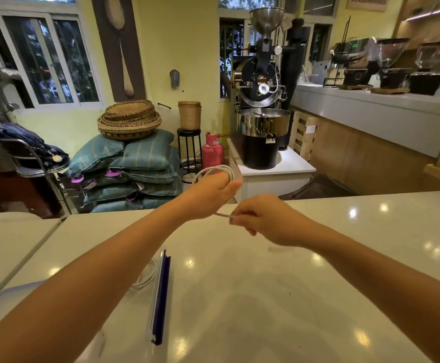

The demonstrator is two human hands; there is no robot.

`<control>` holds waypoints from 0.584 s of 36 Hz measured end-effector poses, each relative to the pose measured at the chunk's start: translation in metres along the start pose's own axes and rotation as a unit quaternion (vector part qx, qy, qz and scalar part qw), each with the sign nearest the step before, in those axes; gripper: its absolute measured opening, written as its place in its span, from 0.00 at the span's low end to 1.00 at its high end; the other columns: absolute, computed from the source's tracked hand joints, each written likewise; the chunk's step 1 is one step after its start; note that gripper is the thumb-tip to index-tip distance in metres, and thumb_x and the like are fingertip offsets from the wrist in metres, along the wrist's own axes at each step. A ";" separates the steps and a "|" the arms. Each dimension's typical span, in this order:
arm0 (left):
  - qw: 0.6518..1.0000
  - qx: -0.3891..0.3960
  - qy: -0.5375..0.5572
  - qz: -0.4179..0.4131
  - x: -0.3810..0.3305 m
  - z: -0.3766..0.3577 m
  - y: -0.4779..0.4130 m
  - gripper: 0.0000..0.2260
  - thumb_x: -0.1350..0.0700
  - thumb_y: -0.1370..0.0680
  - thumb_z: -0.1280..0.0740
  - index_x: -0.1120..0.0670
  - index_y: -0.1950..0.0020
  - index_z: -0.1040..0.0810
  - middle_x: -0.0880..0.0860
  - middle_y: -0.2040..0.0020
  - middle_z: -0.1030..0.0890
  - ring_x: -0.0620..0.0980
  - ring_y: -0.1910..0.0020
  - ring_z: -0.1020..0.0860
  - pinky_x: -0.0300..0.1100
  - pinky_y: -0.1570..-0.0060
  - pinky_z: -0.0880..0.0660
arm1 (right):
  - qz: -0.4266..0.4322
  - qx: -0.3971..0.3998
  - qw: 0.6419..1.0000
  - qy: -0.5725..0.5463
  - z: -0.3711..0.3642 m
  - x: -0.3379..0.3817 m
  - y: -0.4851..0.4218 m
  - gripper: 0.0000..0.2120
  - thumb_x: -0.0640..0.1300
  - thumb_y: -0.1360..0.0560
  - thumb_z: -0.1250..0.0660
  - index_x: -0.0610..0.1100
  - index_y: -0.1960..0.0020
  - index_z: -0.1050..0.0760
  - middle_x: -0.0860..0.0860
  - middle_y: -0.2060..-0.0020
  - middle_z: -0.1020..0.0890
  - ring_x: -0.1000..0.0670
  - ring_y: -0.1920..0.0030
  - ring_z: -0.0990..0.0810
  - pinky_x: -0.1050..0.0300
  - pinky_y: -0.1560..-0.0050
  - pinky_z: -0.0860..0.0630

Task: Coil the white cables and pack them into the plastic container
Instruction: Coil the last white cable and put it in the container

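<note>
At lower left the container (162, 297) sits on the counter (266, 297), with a cable (145, 276) showing at its blue rim. Your left hand (213, 192) grips a coil (228, 170) above the far edge. Just right of it, your right hand (263, 218) pinches the coil's tail (223, 214).

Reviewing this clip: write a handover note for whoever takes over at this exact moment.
Left hand: grips the loops of a white cable, raised above the counter.
Right hand: pinches that cable's loose tail.
Plastic container: on the counter, near left; a second cable seems to lie inside it.
Done: most of this coil.
Left: wind in the tail and put the coil in the container.
</note>
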State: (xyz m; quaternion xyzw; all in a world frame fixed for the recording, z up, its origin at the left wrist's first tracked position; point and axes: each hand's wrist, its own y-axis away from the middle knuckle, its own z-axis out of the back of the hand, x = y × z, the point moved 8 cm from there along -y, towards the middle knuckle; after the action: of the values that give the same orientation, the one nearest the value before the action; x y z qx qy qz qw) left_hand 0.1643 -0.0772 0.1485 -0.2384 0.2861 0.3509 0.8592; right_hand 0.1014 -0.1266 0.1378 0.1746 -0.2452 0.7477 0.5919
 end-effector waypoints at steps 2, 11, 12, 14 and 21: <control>0.999 0.034 0.029 0.011 0.001 -0.006 0.004 0.16 0.55 0.20 0.46 0.53 0.68 0.35 0.51 0.68 0.32 0.45 0.70 0.34 0.39 0.64 0.33 | 0.016 0.008 0.999 0.048 0.013 0.004 0.003 0.12 0.45 0.23 0.39 0.39 0.50 0.21 0.56 0.73 0.29 0.58 0.71 0.31 0.69 0.66 0.34; 0.944 0.262 0.200 0.025 -0.007 -0.043 0.039 0.18 0.50 0.19 0.52 0.55 0.65 0.33 0.48 0.72 0.31 0.39 0.76 0.33 0.29 0.73 0.33 | 0.069 0.026 0.997 0.023 0.052 0.005 -0.002 0.02 0.41 0.30 0.31 0.43 0.60 0.20 0.56 0.72 0.23 0.64 0.72 0.24 0.75 0.67 0.27; 0.932 0.285 0.221 0.028 -0.009 -0.046 0.043 0.19 0.48 0.20 0.52 0.56 0.65 0.33 0.47 0.73 0.30 0.40 0.76 0.33 0.29 0.73 0.33 | 0.075 0.017 0.997 0.011 0.057 0.003 -0.003 0.03 0.40 0.30 0.31 0.46 0.62 0.21 0.55 0.71 0.23 0.63 0.71 0.24 0.74 0.67 0.27; 0.912 0.324 0.250 0.021 -0.015 -0.052 0.050 0.16 0.47 0.23 0.50 0.55 0.65 0.33 0.44 0.75 0.29 0.41 0.76 0.33 0.30 0.73 0.33 | 0.084 -0.010 0.996 -0.027 0.069 -0.002 -0.004 0.08 0.38 0.31 0.31 0.50 0.66 0.23 0.55 0.72 0.22 0.62 0.71 0.23 0.73 0.66 0.26; 0.862 0.361 0.355 -0.010 -0.041 -0.047 0.058 0.14 0.52 0.24 0.49 0.55 0.67 0.35 0.44 0.77 0.32 0.41 0.77 0.36 0.35 0.72 0.36 | 0.082 -0.056 0.961 -0.260 0.069 -0.026 -0.009 0.09 0.37 0.32 0.32 0.47 0.68 0.21 0.57 0.76 0.20 0.60 0.73 0.25 0.72 0.69 0.28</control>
State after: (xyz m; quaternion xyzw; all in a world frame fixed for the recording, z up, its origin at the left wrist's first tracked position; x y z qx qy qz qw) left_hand 0.0815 -0.0884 0.1295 -0.0229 0.6762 0.1057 0.7287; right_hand 0.1145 -0.1856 0.1815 0.3085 -0.4455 0.7076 0.4534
